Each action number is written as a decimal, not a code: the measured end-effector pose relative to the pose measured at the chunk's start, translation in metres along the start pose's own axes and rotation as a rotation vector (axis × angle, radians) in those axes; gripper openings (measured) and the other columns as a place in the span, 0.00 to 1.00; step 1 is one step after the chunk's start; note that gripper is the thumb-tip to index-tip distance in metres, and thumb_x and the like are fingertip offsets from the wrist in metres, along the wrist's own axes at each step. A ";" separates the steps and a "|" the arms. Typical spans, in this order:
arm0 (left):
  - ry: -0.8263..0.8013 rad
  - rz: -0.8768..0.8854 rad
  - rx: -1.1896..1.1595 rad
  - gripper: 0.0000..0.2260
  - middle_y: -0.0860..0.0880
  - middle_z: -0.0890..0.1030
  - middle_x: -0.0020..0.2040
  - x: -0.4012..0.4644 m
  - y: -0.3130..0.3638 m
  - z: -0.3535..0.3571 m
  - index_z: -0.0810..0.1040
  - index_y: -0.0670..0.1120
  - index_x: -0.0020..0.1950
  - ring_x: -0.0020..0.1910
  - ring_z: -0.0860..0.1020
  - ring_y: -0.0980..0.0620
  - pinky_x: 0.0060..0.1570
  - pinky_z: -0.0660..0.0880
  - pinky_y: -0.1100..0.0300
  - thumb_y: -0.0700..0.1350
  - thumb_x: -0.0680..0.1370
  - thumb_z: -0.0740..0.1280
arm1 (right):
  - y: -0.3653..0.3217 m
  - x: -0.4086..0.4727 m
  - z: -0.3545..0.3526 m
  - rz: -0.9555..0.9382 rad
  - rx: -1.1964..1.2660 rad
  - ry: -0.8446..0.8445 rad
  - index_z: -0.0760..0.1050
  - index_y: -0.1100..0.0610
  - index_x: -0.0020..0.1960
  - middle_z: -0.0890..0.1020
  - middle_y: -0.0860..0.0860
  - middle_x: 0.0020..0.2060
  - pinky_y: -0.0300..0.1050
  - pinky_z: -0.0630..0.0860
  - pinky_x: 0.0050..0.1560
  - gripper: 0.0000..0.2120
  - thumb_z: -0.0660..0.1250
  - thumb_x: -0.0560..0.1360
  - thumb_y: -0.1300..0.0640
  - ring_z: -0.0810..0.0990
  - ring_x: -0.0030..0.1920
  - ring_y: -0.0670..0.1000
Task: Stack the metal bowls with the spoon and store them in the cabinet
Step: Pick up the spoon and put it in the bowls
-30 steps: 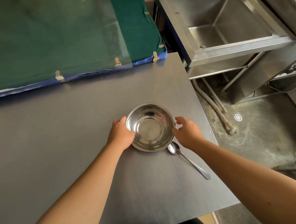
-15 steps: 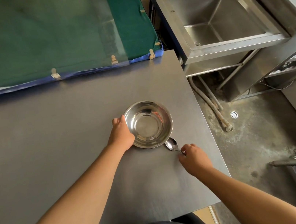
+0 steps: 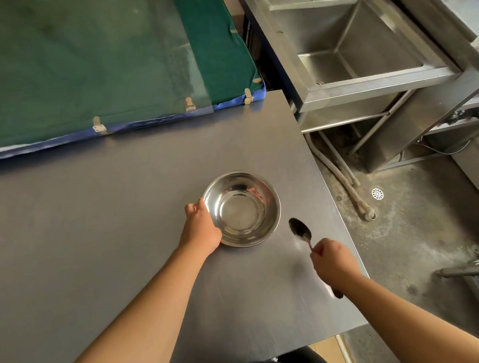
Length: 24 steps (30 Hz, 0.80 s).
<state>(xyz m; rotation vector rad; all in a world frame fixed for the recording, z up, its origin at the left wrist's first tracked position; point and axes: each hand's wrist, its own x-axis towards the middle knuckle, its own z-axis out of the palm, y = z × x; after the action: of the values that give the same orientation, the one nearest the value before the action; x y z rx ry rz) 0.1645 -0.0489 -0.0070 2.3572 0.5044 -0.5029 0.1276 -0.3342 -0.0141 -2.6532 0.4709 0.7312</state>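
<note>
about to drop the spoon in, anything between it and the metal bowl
Nothing visible. The metal spoon in the right hand sits just right of the round steel bowl, bare grey table between; left hand is on the bowl's far side.
</note>
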 end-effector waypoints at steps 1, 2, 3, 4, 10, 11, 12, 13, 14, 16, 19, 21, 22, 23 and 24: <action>0.003 -0.002 0.002 0.25 0.42 0.65 0.68 -0.001 -0.001 0.001 0.65 0.42 0.71 0.45 0.76 0.42 0.42 0.73 0.54 0.31 0.74 0.63 | -0.003 0.001 -0.007 0.005 0.023 0.021 0.79 0.55 0.50 0.80 0.47 0.38 0.44 0.72 0.34 0.05 0.65 0.79 0.56 0.78 0.36 0.52; 0.007 -0.004 0.001 0.25 0.42 0.65 0.68 -0.002 -0.001 0.002 0.65 0.42 0.71 0.46 0.77 0.41 0.42 0.73 0.54 0.31 0.74 0.63 | -0.008 0.002 -0.013 0.002 0.042 0.036 0.79 0.54 0.49 0.79 0.46 0.36 0.43 0.71 0.31 0.05 0.65 0.79 0.56 0.78 0.33 0.50; 0.009 -0.004 -0.001 0.25 0.42 0.65 0.68 -0.003 -0.002 0.003 0.66 0.42 0.71 0.47 0.78 0.40 0.43 0.73 0.54 0.31 0.74 0.63 | -0.014 0.003 -0.020 -0.010 0.056 0.044 0.78 0.53 0.48 0.79 0.46 0.34 0.42 0.70 0.28 0.04 0.64 0.79 0.56 0.78 0.31 0.48; 0.012 -0.003 -0.003 0.25 0.42 0.65 0.68 -0.004 -0.003 0.003 0.66 0.41 0.70 0.49 0.79 0.39 0.43 0.73 0.53 0.31 0.74 0.63 | -0.023 0.003 -0.026 -0.031 0.065 0.049 0.77 0.52 0.47 0.80 0.46 0.33 0.41 0.69 0.28 0.04 0.65 0.79 0.55 0.78 0.29 0.48; 0.011 0.006 -0.022 0.24 0.42 0.66 0.67 -0.013 -0.010 0.003 0.67 0.42 0.70 0.51 0.79 0.38 0.46 0.75 0.53 0.31 0.74 0.64 | -0.089 0.007 -0.035 -0.196 0.080 -0.002 0.79 0.53 0.47 0.81 0.49 0.39 0.44 0.73 0.40 0.03 0.67 0.79 0.56 0.79 0.41 0.53; 0.008 0.008 -0.024 0.25 0.42 0.66 0.67 -0.014 -0.012 0.002 0.66 0.42 0.71 0.51 0.79 0.38 0.45 0.74 0.53 0.31 0.74 0.63 | -0.099 0.006 -0.034 -0.218 0.061 -0.020 0.79 0.55 0.46 0.82 0.51 0.40 0.44 0.73 0.39 0.04 0.67 0.79 0.57 0.79 0.41 0.54; 0.005 0.008 -0.027 0.26 0.42 0.66 0.67 -0.016 -0.014 0.002 0.66 0.42 0.71 0.51 0.79 0.38 0.45 0.73 0.54 0.31 0.74 0.63 | -0.109 0.004 -0.031 -0.239 0.040 -0.038 0.81 0.58 0.46 0.83 0.54 0.41 0.45 0.74 0.39 0.06 0.66 0.78 0.58 0.80 0.41 0.55; 0.002 0.013 -0.028 0.26 0.42 0.66 0.68 -0.018 -0.015 0.001 0.66 0.42 0.72 0.52 0.79 0.38 0.45 0.73 0.54 0.31 0.74 0.63 | -0.117 0.003 -0.028 -0.254 0.024 -0.055 0.82 0.61 0.46 0.84 0.58 0.41 0.48 0.76 0.39 0.08 0.65 0.78 0.59 0.80 0.40 0.56; -0.001 0.016 -0.028 0.26 0.42 0.66 0.68 -0.019 -0.016 0.001 0.65 0.42 0.72 0.52 0.79 0.38 0.45 0.73 0.55 0.30 0.74 0.63 | -0.125 0.002 -0.024 -0.265 0.009 -0.073 0.82 0.63 0.46 0.84 0.60 0.41 0.50 0.77 0.39 0.09 0.65 0.78 0.60 0.80 0.39 0.57; -0.009 0.024 -0.032 0.27 0.42 0.66 0.67 -0.023 -0.020 -0.001 0.65 0.42 0.73 0.51 0.79 0.39 0.44 0.73 0.55 0.31 0.74 0.63 | -0.136 0.001 -0.016 -0.279 -0.040 -0.112 0.79 0.63 0.40 0.83 0.59 0.37 0.50 0.78 0.38 0.10 0.65 0.77 0.60 0.80 0.37 0.57; -0.018 0.042 -0.042 0.28 0.43 0.66 0.67 -0.028 -0.026 -0.005 0.65 0.44 0.73 0.51 0.79 0.41 0.44 0.72 0.57 0.31 0.73 0.64 | -0.146 0.001 -0.001 -0.287 -0.101 -0.143 0.70 0.55 0.29 0.74 0.51 0.28 0.42 0.67 0.28 0.17 0.67 0.76 0.61 0.72 0.29 0.52; -0.026 0.048 -0.047 0.29 0.44 0.66 0.67 -0.030 -0.030 -0.007 0.65 0.44 0.73 0.52 0.78 0.41 0.46 0.72 0.57 0.31 0.73 0.64 | -0.149 0.000 0.007 -0.284 -0.118 -0.155 0.71 0.55 0.29 0.72 0.50 0.26 0.41 0.64 0.27 0.18 0.67 0.76 0.61 0.70 0.28 0.51; -0.029 0.047 -0.051 0.29 0.44 0.66 0.67 -0.031 -0.032 -0.008 0.65 0.44 0.73 0.53 0.78 0.41 0.47 0.73 0.57 0.31 0.73 0.64 | -0.151 0.000 0.010 -0.282 -0.137 -0.165 0.74 0.56 0.31 0.75 0.51 0.27 0.41 0.66 0.28 0.15 0.68 0.77 0.60 0.73 0.29 0.53; -0.030 0.049 -0.053 0.29 0.44 0.66 0.68 -0.032 -0.033 -0.008 0.65 0.45 0.73 0.54 0.78 0.41 0.49 0.74 0.57 0.31 0.72 0.64 | -0.151 -0.001 0.012 -0.278 -0.151 -0.174 0.78 0.58 0.34 0.78 0.52 0.29 0.41 0.69 0.29 0.13 0.68 0.77 0.60 0.77 0.32 0.55; -0.030 0.052 -0.050 0.29 0.44 0.66 0.68 -0.032 -0.034 -0.008 0.65 0.45 0.73 0.54 0.78 0.41 0.49 0.74 0.56 0.32 0.73 0.64 | -0.152 -0.001 0.014 -0.276 -0.156 -0.182 0.81 0.60 0.38 0.81 0.53 0.31 0.42 0.73 0.32 0.10 0.69 0.77 0.59 0.80 0.35 0.57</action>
<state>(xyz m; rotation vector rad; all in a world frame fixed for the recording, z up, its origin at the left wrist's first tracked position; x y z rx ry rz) 0.1226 -0.0265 -0.0037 2.3051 0.4364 -0.4953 0.1819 -0.1933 0.0116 -2.6826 -0.0023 0.9418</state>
